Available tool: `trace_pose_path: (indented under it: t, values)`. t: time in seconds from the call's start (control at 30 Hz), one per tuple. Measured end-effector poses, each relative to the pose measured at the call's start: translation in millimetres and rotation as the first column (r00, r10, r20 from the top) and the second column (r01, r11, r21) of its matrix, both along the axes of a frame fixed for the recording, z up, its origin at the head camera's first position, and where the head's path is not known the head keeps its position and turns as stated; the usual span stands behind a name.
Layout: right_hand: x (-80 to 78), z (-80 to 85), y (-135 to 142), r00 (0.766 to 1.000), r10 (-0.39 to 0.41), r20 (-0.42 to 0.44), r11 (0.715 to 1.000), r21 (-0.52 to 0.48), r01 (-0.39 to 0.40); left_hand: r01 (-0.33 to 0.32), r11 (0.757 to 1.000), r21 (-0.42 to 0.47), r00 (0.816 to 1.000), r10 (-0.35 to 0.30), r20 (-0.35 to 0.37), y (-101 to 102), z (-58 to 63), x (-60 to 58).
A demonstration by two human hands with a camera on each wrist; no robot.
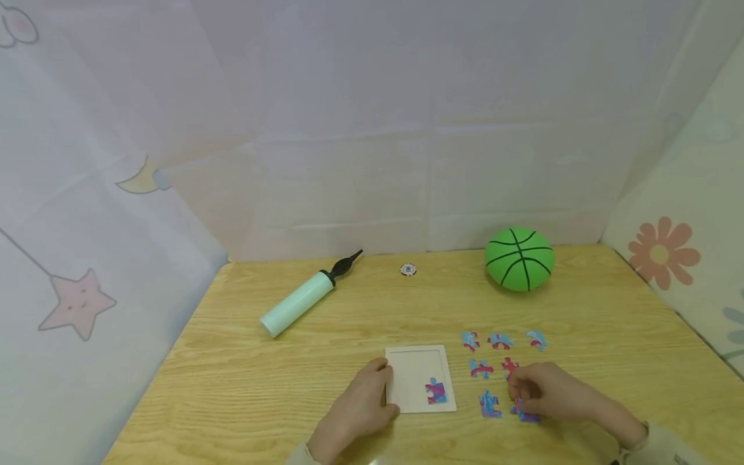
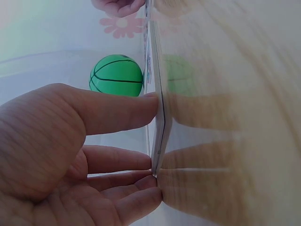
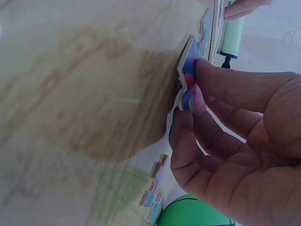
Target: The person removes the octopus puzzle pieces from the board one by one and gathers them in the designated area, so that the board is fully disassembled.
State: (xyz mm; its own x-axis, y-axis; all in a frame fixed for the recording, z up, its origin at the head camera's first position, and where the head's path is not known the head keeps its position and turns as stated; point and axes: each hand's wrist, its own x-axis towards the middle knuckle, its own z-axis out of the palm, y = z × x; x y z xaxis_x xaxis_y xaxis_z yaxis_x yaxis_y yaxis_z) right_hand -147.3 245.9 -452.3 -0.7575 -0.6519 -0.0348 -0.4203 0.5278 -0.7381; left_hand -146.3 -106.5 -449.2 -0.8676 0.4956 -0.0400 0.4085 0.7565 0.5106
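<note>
A shallow white puzzle tray (image 1: 407, 381) lies in front of me with one blue, pink and purple puzzle piece (image 1: 436, 392) in its lower right corner. My left hand (image 1: 363, 397) holds the tray by its left side, thumb near the lower corner and fingers farther up; the left wrist view shows the thumb (image 2: 127, 113) against the tray's edge. To the right of the tray, my right hand (image 1: 549, 391) pinches another puzzle piece (image 3: 188, 75) between thumb and fingertips. That piece stands tilted close over the table in the right wrist view.
Several loose pieces, such as a blue one (image 1: 490, 405) and a red one (image 1: 509, 365), lie between tray and right hand and beyond. Farther back are a green ball (image 1: 519, 259), a round chip (image 1: 409, 269) and a pale green hand pump (image 1: 299, 302) before the cloth wall.
</note>
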Motion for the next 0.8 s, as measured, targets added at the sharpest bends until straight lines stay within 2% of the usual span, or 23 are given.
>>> trace_pose_path:
  t: [0.13,0.4,0.67,0.8]
  values:
    - [1.5,1.1,-1.6,0.999,-0.014,-0.052,0.999,0.032,0.016,-0.003,1.000,0.000,1.000,0.003,0.001,0.6,0.8,0.1]
    - [2.7,2.3,-1.8,0.996,-0.041,-0.083,0.995,0.088,0.048,0.001,1.000,0.006,1.000,-0.001,0.001,1.3,1.6,0.4]
    - [7.7,0.2,-4.5,0.983,-0.098,-0.153,0.981,0.150,0.121,-0.006,1.000,0.004,1.000,0.006,0.016,1.2,-0.2,0.9]
    - [4.9,0.9,-5.6,0.979,-0.079,-0.187,0.987,0.125,0.103,-0.011,1.000,0.002,1.000,0.011,0.018,1.0,-0.7,1.0]
